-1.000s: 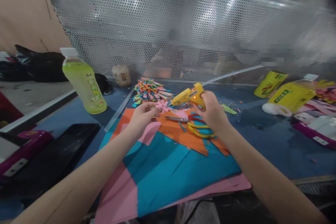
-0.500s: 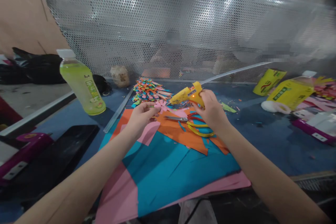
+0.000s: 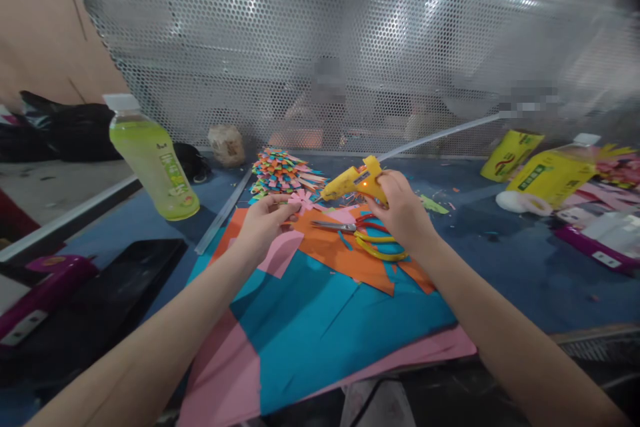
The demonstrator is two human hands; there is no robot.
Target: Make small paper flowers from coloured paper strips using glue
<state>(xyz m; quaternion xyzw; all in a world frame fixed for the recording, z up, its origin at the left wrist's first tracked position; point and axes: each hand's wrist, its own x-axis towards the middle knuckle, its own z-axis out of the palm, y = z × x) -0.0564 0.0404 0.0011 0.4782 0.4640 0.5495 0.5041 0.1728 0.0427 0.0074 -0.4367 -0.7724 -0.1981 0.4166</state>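
Between its fingertips, my left hand [image 3: 267, 223] pinches a pink paper flower [image 3: 301, 200] with cut petals. My right hand [image 3: 400, 203] is wrapped round a yellow glue gun [image 3: 353, 180] with a lit orange light. The gun's nozzle points left and down, close to the flower's right edge; whether they touch I cannot tell. Below the gun, scissors [image 3: 383, 247] with red and yellow handles lie on orange paper [image 3: 330, 250]. Large blue paper [image 3: 340, 333] and pink paper [image 3: 225, 373] are underneath. Behind the flower stands a multicoloured fringed paper cone [image 3: 280, 173].
A green drink bottle [image 3: 155, 160], a black phone [image 3: 125, 287] and a purple device [image 3: 45, 300] are at the left. Farther right are a yellow bottle [image 3: 550, 177] and another purple device [image 3: 600, 253]. A perforated metal panel [image 3: 300, 33] rises behind the table.
The view has shifted slightly. The glue gun's nozzle has drawn a little away from the flower's centre toward its right edge. Both hands keep their holds.
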